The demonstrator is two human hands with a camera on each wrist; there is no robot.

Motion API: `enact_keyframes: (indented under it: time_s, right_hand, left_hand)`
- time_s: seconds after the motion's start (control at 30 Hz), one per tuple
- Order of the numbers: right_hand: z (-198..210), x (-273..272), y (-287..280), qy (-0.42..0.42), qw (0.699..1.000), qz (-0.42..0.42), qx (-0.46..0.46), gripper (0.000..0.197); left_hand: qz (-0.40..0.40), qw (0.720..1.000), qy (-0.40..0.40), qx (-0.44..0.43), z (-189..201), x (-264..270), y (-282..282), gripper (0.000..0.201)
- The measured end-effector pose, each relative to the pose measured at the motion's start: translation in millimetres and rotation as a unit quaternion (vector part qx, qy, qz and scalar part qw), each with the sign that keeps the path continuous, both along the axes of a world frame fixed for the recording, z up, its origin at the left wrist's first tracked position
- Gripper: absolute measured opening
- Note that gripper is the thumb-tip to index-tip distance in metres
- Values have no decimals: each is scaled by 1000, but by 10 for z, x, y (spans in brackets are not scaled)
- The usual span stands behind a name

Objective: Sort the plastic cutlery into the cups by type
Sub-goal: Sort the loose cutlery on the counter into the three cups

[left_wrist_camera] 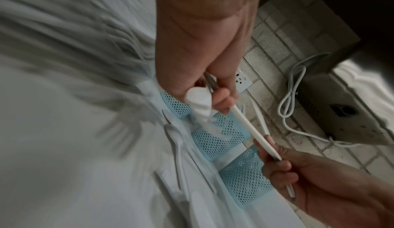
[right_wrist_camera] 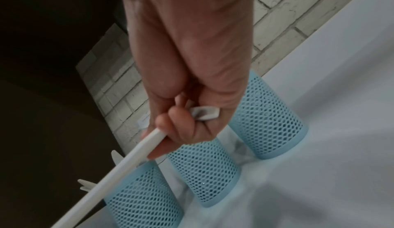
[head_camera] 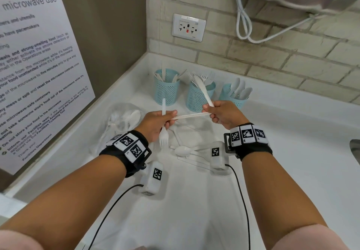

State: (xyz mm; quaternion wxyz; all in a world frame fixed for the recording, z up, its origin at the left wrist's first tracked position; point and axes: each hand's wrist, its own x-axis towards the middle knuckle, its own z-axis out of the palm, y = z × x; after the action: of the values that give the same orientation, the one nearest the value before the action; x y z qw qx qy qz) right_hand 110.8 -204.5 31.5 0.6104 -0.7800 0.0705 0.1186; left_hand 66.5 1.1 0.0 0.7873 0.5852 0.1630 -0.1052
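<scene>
Three blue mesh cups stand at the back of the white counter (head_camera: 292, 152): the left cup (head_camera: 166, 92) holds knives, the middle cup (head_camera: 196, 99) forks, the right cup (head_camera: 232, 97) spoons. My left hand (head_camera: 155, 123) grips a white fork (head_camera: 163, 138) with its tines down. It also pinches one end of a long white cutlery piece (head_camera: 191, 115) that lies level between both hands. My right hand (head_camera: 224, 115) pinches the other end and holds a second white utensil (head_camera: 204, 92) that points up in front of the middle cup. This utensil's type is unclear. A spoon (head_camera: 183, 150) and other pieces lie loose below the hands.
A clear plastic bag (head_camera: 124, 119) with spoons lies on the left of the counter. A notice board (head_camera: 39, 64) lines the left wall. On the brick back wall are a socket (head_camera: 188, 27) and a white cable (head_camera: 243, 25). A sink edge (head_camera: 355, 150) shows at far right.
</scene>
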Motion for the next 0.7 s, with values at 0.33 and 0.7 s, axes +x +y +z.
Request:
enact_keyframes:
  time_s: [0.33, 0.7]
  right_hand:
    - [73, -173, -11, 143, 964, 215, -68, 33]
    - [21, -184, 258, 106, 929, 314, -163, 17]
  left_hand:
    - [35, 995, -80, -52, -48, 62, -74, 10]
    - [35, 996, -73, -45, -28, 59, -129, 23]
